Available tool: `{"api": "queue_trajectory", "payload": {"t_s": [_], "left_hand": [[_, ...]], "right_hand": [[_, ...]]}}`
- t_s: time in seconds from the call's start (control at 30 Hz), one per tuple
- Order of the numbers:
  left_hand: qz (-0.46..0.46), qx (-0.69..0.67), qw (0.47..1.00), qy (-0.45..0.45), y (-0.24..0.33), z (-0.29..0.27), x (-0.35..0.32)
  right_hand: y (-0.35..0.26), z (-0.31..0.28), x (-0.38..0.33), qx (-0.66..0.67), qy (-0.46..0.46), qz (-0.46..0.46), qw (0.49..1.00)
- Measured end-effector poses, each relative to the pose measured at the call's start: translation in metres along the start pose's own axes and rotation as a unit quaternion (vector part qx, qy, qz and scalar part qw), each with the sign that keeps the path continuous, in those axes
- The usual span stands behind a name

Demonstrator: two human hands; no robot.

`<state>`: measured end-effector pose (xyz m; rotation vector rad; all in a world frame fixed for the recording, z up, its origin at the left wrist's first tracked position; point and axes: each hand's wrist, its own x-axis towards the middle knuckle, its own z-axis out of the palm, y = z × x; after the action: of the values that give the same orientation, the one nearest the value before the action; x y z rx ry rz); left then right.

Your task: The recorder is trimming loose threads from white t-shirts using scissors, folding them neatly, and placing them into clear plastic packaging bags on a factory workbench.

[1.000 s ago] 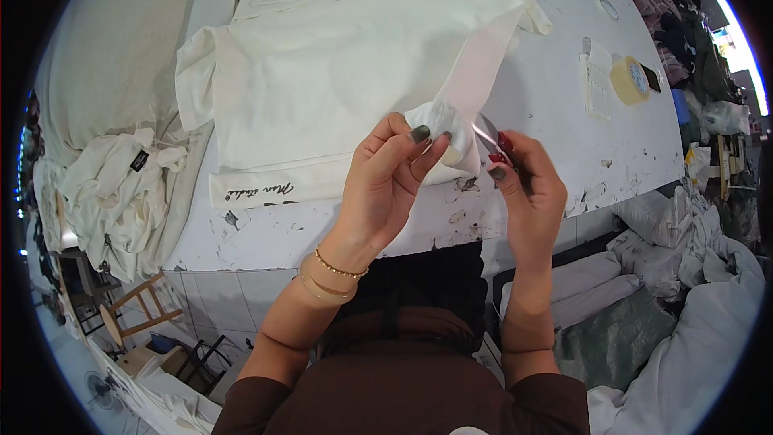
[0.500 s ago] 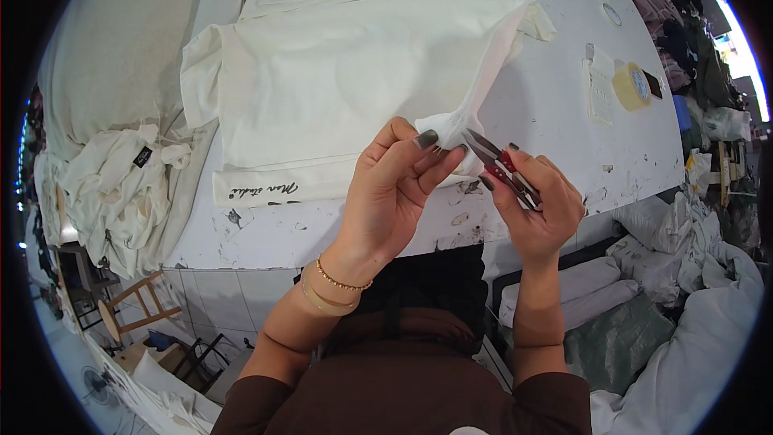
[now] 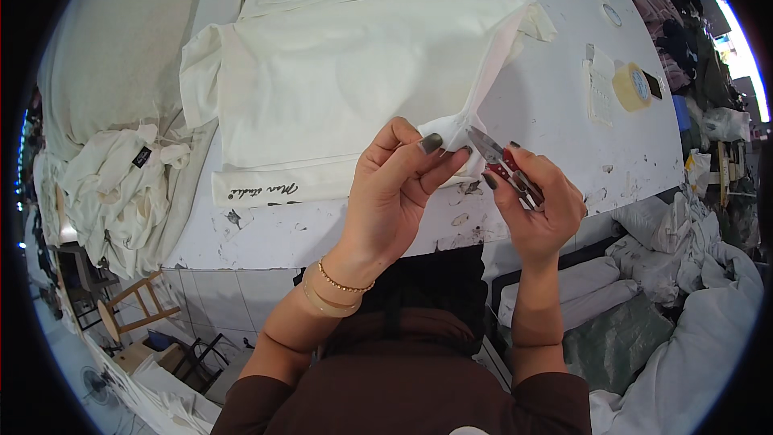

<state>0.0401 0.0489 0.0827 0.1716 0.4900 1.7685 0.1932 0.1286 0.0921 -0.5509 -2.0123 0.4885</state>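
While left fingers (image 3: pixel 407 163) pinch the white garment (image 3: pixel 346 76), right fingers (image 3: pixel 538 169) hold snips (image 3: pixel 501 163) diagonally, blades (image 3: pixel 486 147) pointing up-left.

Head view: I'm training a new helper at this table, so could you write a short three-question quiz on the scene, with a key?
1. Multiple choice: what does the right hand hold?
A) a pencil
B) a red-handled cutting tool
C) a ruler

2. True or false: the left hand has white fabric between its fingers.

3. Fill in: on the white table, as pictured, the tape roll lies to the ____ of both hands.

Key:
1. B, a red-handled cutting tool
2. True
3. right
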Motion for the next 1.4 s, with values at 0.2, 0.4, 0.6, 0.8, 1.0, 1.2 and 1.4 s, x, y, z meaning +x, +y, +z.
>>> {"api": "queue_trajectory", "payload": {"t_s": [0.2, 0.4, 0.6, 0.8, 1.0, 1.2, 1.4], "left_hand": [[0.033, 0.012, 0.999, -0.008, -0.003, 0.0, 0.0], [0.039, 0.029, 0.999, -0.005, -0.003, 0.0, -0.001], [0.037, 0.028, 0.999, -0.01, -0.003, -0.001, -0.001], [0.044, 0.037, 0.998, -0.006, -0.003, 0.0, 0.0], [0.041, 0.045, 0.998, -0.001, -0.003, 0.003, -0.001], [0.041, 0.034, 0.999, -0.008, -0.004, 0.0, -0.002], [0.041, 0.018, 0.999, -0.016, -0.007, 0.0, -0.001]], "right_hand": [[-0.004, -0.001, 0.003, -0.006, -0.009, 0.001, 1.0], [-0.006, -0.003, 0.006, -0.017, -0.023, 0.011, 1.0], [-0.005, -0.005, 0.006, -0.013, -0.013, 0.016, 1.0], [-0.005, -0.005, 0.008, -0.008, -0.016, 0.004, 1.0], [-0.006, -0.006, 0.008, -0.012, -0.018, 0.007, 1.0], [-0.008, 0.001, 0.005, -0.007, 0.003, 0.011, 1.0], [-0.009, 0.008, 0.002, 0.007, 0.03, 0.057, 0.998]]}}
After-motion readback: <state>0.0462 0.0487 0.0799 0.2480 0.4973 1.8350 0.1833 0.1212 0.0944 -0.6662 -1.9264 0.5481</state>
